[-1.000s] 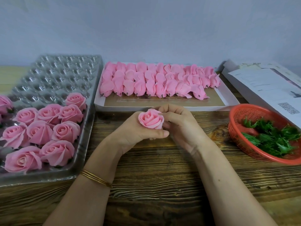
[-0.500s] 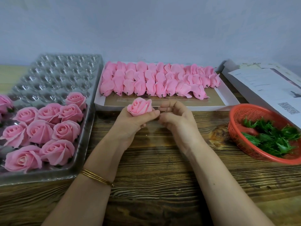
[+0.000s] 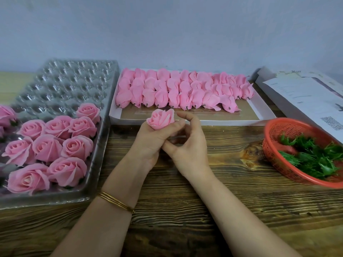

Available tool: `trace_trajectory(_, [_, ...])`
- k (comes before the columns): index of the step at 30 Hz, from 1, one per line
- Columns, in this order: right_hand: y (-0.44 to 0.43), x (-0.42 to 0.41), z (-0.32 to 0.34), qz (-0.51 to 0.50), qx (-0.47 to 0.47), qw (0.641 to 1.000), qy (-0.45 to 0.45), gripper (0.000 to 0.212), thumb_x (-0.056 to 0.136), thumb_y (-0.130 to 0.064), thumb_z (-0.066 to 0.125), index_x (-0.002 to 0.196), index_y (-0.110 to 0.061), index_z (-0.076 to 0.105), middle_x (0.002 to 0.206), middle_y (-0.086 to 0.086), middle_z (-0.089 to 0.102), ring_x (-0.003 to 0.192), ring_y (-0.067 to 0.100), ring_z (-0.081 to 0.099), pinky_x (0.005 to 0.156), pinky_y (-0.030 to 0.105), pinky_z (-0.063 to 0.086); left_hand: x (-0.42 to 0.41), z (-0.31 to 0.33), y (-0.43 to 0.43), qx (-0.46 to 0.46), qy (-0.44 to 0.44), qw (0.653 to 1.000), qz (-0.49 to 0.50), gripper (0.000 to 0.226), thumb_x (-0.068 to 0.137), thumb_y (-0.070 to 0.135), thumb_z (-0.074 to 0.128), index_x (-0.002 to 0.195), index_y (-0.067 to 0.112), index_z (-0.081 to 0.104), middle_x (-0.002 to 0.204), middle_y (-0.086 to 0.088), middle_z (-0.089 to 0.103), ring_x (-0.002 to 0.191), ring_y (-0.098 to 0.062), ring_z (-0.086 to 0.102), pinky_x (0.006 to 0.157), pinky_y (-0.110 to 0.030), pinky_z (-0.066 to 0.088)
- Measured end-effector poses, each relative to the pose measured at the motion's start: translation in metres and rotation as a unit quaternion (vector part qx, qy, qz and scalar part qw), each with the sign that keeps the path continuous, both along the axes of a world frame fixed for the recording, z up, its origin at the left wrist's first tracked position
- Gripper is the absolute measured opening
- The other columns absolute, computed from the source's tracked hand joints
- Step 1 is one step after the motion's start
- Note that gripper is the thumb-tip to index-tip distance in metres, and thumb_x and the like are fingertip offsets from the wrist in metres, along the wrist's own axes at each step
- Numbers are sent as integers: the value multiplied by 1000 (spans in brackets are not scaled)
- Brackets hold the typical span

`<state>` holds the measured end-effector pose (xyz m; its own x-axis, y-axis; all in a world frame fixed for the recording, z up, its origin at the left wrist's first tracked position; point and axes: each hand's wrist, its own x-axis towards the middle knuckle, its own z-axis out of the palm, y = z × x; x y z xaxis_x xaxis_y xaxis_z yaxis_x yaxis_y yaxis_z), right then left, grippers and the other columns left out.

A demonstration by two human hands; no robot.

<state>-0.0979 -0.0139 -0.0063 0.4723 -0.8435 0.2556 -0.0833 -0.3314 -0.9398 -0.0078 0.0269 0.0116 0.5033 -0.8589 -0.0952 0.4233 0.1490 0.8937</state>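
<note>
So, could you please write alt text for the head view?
Over a wooden table, the left hand grips a pink rose while the right hand curls beside it. A clear tray of finished roses lies at left, a white box of pink buds behind, a red basket of green leaves at right.

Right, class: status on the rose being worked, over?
Left hand grips pink rose. Right hand curled by its base, grip hidden. Nothing between hands and plastic tray.
</note>
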Motion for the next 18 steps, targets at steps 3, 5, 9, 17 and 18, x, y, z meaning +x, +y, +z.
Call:
trace_trajectory(3, [-1,0,0,-3,6,1000,-1,56,70,-10,82,116,-29,54,84,-3,70,75,9,67,73,27,56,-2,1,0,1,-6,1000,-9,10,85,-2,68,89,6,63,58,6,62,53,-4,59,54,-18,50])
trace_trajectory(5, [0,1,0,3,17,1000,-9,54,70,-11,82,115,-24,56,82,-2,70,71,7,65,70,24,54,-1,-1,0,1,-1,1000,-14,10,77,5,73,81,9,65,59,1,58,55,-7,56,55,-19,50])
trace_trajectory(9, [-3,0,0,23,39,999,-25,53,68,-14,81,114,-20,57,84,1,72,73,9,67,71,22,54,4,-2,1,1,-8,999,-46,10,62,17,81,67,15,72,70,-10,52,66,-16,53,62,-23,52])
trace_trajectory(17, [-7,-7,9,107,100,988,-43,50,74,0,80,116,-12,57,92,21,71,76,19,61,82,45,55,20,-4,5,2,-7,993,-117,8,74,13,77,81,10,76,80,-9,64,73,-14,63,69,-26,55])
trace_trajectory(18, [-7,-7,10,115,107,987,-45,48,76,3,79,116,-12,57,93,22,71,76,18,61,83,44,55,20,-4,6,2,-5,993,-117,9,73,13,78,81,9,76,80,-8,66,74,-14,64,69,-26,56])
